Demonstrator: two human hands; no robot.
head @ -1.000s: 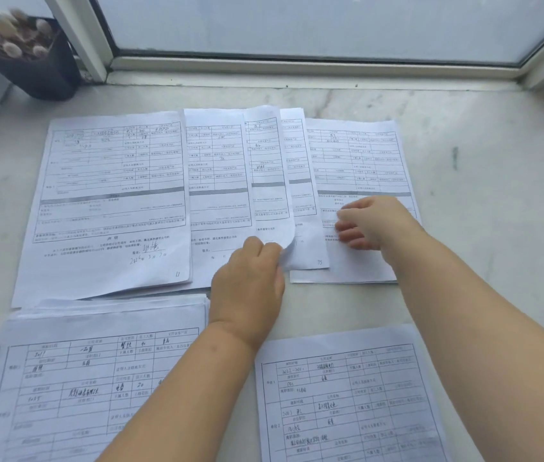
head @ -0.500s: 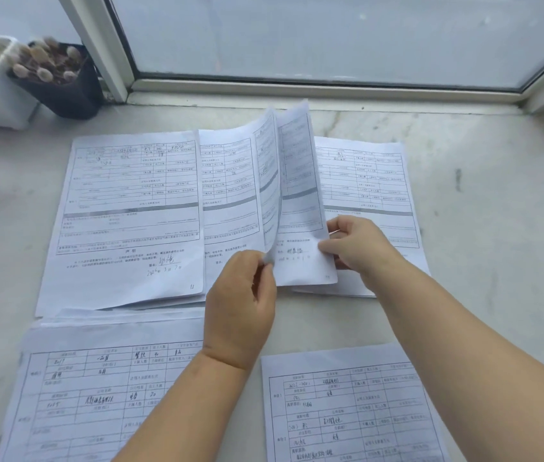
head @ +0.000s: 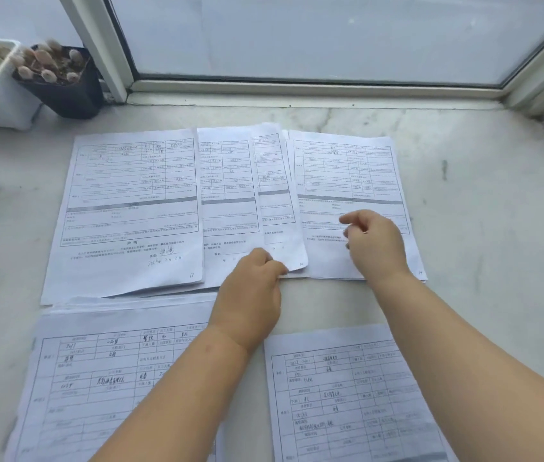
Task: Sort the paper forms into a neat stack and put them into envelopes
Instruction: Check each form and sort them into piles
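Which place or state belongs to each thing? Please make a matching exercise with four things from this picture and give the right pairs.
Things:
1. black pot with cacti
2. left hand
3. right hand
4. signed form numbered 13

Places or states:
A. over the far right form, holding nothing
B. far left corner, beside the window frame
C. leftmost sheet of the far row
D. pinching the lower corner of a middle sheet

Pairs: 1-B, 2-D, 3-A, 4-C
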